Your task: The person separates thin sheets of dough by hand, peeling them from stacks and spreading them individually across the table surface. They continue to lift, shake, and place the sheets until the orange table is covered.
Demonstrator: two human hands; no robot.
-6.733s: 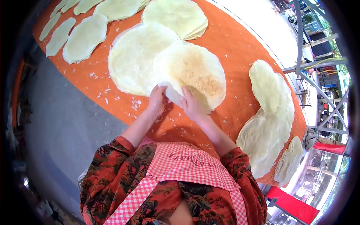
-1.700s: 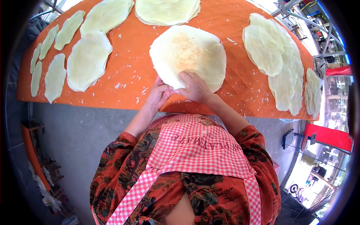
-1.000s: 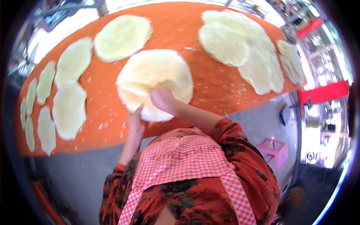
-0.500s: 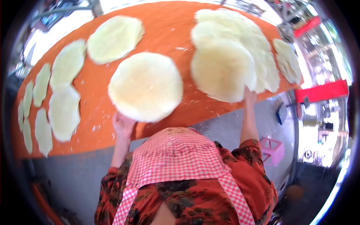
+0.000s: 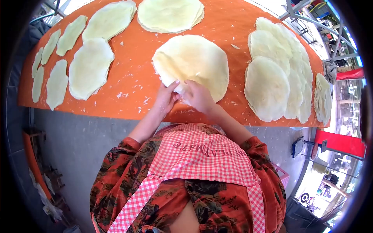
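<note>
A thin, round, pale flatbread [image 5: 208,62] lies on the orange tabletop in front of me, at the top of a pile. Its near-left edge is lifted and curled over. My left hand [image 5: 168,98] pinches that raised edge, thumb uppermost. Close beside it, my right hand [image 5: 197,96] has its fingers bent at the same edge, closed on the flatbread. The right fingertips are partly hidden and slightly blurred. To the right, overlapping flatbreads [image 5: 268,89] spread in a layered row, apart from both hands.
More flatbread piles [image 5: 91,68] lie on the left of the orange table [image 5: 128,85], with another pile [image 5: 171,14] at the far side. Small white flakes dot the surface. A pink stool [image 5: 281,174] stands on the floor at right, near a red cloth [image 5: 340,143].
My right hand has left the right-hand layered flatbreads and come to the middle pile beside my left hand. The top flatbread's near edge is now lifted. The view has shifted.
</note>
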